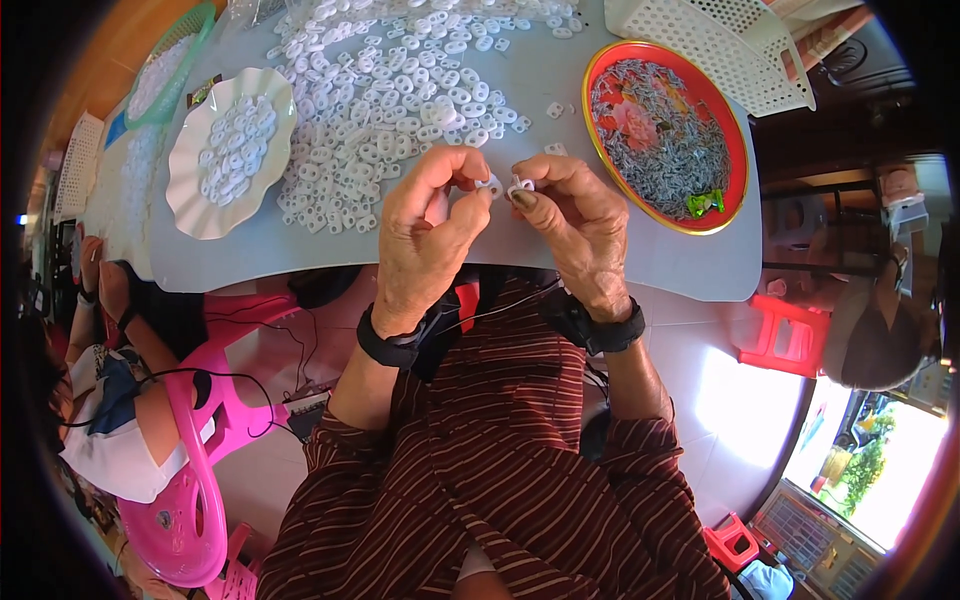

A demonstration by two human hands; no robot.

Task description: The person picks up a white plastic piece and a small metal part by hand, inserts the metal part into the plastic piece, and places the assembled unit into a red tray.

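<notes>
Over the near edge of the grey table, my left hand (432, 228) pinches a small white plastic piece with holes (490, 187) between thumb and fingers. Close beside it, my right hand (580, 225) grips a second small white piece (521, 186) at the fingertips. The two pieces are nearly touching. A big spread of similar white two-hole pieces (360, 130) covers the table beyond my left hand. To the right, a red round tray (739, 150) with a gold rim holds many small grey metal screws or pins (660, 130) and a green wrapper (705, 204).
A scalloped white dish (185, 190) with more white pieces stands left, near a green basket (205, 40). A white perforated basket (700, 40) sits at the far right. Another person (120, 400) sits on a pink chair (200, 500) at left. A red stool (785, 335) stands at right.
</notes>
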